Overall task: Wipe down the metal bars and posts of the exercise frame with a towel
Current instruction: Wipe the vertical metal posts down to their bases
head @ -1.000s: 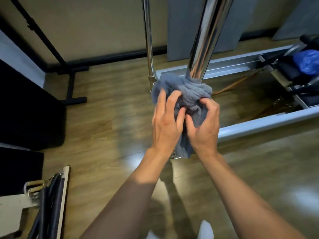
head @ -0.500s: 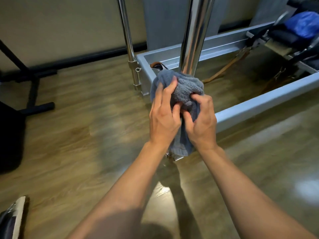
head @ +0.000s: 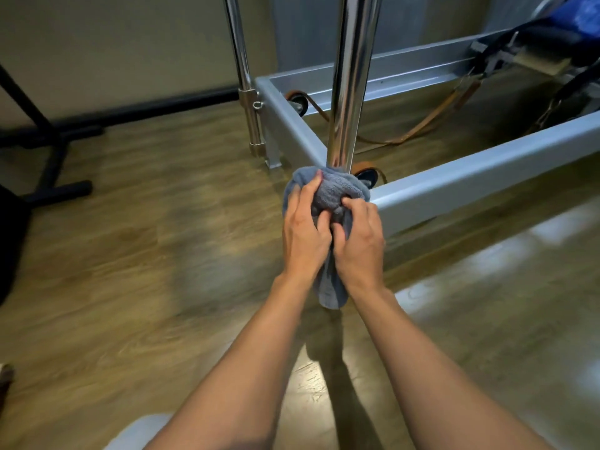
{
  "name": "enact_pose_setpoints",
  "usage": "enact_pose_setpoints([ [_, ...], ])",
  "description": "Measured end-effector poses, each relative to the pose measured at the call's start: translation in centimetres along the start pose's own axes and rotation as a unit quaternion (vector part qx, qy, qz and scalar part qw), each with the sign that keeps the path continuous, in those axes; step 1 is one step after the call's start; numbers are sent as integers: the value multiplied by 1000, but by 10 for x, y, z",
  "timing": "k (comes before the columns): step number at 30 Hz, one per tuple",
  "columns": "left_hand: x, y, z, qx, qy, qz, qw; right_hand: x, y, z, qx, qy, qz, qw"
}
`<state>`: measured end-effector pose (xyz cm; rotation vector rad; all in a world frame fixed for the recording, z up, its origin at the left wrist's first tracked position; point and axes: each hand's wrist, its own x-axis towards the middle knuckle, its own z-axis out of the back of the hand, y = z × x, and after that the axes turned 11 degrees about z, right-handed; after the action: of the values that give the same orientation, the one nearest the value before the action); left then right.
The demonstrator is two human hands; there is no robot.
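A shiny chrome post (head: pixel 349 79) rises from the near corner of the grey exercise frame (head: pixel 470 177). A blue-grey towel (head: pixel 337 190) is wrapped round the post low down, at the level of the frame rail, with one end hanging below my wrists. My left hand (head: pixel 303 232) grips the towel from the left and my right hand (head: pixel 358 241) grips it from the right, fingers curled round the cloth and the post inside it. The foot of the post is hidden behind the towel and my hands. A second, thinner chrome post (head: pixel 242 69) stands at the far corner.
Inside the frame lie brown straps (head: pixel 422 125) and small wheels (head: pixel 298 103). Black and blue padded gear (head: pixel 558 37) sits at the top right. A black stand's feet (head: pixel 55 151) stretch over the wooden floor at left. A dark object (head: pixel 9 241) edges in from the left.
Both hands have slid the towel down the post, from above the frame rail to its corner. The view has shifted left and dropped closer to the floor.
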<state>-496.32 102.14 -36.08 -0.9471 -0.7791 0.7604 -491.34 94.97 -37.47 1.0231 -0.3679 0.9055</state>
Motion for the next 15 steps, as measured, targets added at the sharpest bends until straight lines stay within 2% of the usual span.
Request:
enact_pose_setpoints([
  [3, -5, -10, 4, -16, 1, 50, 999, -3, 7, 5, 44, -19, -38, 998],
  [8, -8, 31, 0, 21, 61, 152, 986, -34, -9, -21, 51, 23, -130, 990],
  [12, -17, 51, -6, -40, 45, 206, 977, -36, -9, -26, 12, 31, -148, 988],
  [15, -13, 61, -4, -83, 68, 234, 966, -30, -5, -24, 1, 48, -154, 987],
])
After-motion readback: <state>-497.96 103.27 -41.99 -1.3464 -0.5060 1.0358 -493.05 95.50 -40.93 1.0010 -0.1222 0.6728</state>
